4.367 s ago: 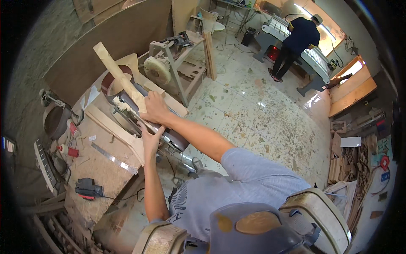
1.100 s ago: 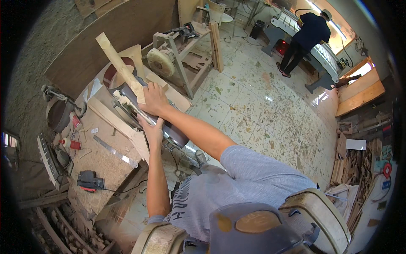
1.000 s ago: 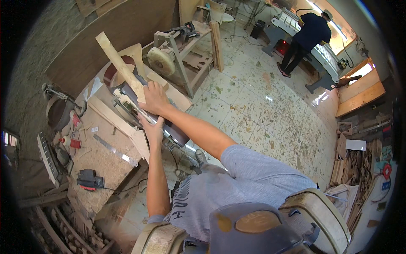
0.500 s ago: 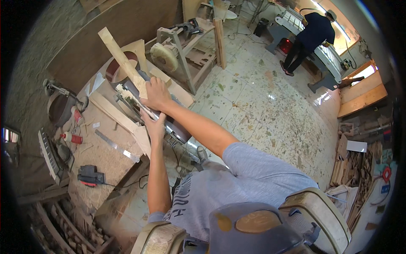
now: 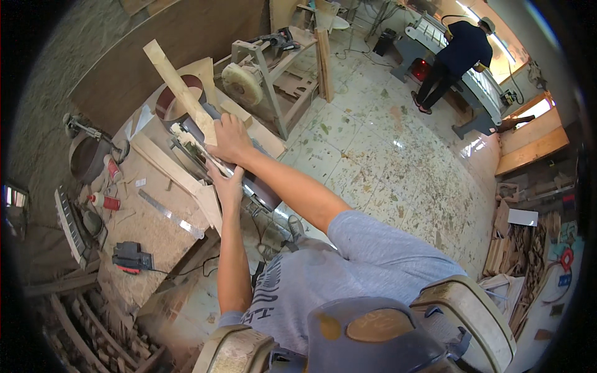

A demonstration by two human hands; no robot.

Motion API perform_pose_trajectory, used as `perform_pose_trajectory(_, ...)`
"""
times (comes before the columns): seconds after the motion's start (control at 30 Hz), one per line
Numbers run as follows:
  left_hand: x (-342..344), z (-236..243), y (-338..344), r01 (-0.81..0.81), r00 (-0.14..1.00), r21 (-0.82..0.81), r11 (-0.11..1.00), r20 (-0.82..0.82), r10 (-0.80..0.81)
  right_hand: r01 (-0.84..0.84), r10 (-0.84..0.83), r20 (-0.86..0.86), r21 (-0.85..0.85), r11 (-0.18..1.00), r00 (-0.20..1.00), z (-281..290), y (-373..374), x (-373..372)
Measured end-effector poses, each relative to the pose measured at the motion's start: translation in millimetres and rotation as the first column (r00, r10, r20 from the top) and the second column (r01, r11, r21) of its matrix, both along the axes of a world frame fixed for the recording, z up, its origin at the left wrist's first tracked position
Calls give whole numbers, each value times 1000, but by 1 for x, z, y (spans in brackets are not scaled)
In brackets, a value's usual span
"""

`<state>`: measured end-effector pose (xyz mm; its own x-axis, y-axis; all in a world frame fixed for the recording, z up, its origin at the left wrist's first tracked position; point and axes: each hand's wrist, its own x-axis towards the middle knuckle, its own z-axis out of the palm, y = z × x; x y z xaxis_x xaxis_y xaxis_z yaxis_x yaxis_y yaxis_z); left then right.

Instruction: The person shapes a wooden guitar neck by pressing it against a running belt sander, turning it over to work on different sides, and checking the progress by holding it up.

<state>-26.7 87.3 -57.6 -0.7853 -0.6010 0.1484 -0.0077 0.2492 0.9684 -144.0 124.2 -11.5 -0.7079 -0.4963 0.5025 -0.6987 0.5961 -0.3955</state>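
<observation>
A long pale piece of wood (image 5: 178, 89), shaped like an instrument neck, lies slantwise across a belt sander (image 5: 263, 194) with a dark belt. My right hand (image 5: 231, 140) is closed over its nearer part, fingers bent across the wood. Just below, my left hand (image 5: 227, 186) is closed round the piece's near end at the sander's edge; my fingertips there are partly hidden. Pale dust is heaped on the sander's left side.
Left on the workbench (image 5: 140, 286) are a metal ruler (image 5: 165, 208), a black-and-red power tool (image 5: 131, 257) and a red-and-white bottle (image 5: 104, 201). A machine with a round disc (image 5: 242, 86) stands beyond. Far right, a person (image 5: 457, 55) leans over a long machine (image 5: 479, 102).
The far person's arms have shifted a little. My hands and the wood stay almost exactly where they were.
</observation>
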Motion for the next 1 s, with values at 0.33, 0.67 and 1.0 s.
perform_pose_trajectory(0.33,0,-14,-5,19,998,-1,1000,54,-19,9,-9,25,17,1000,1000,-1,0,-2)
perform_pose_trajectory(0.67,-1,-11,-6,-1,998,-128,992,59,9,21,-21,-4,16,1000,1000,-4,0,-2)
perform_pose_trajectory(1.0,-4,-21,-13,20,998,14,1000,-58,-19,-14,7,77,82,997,997,7,-3,2)
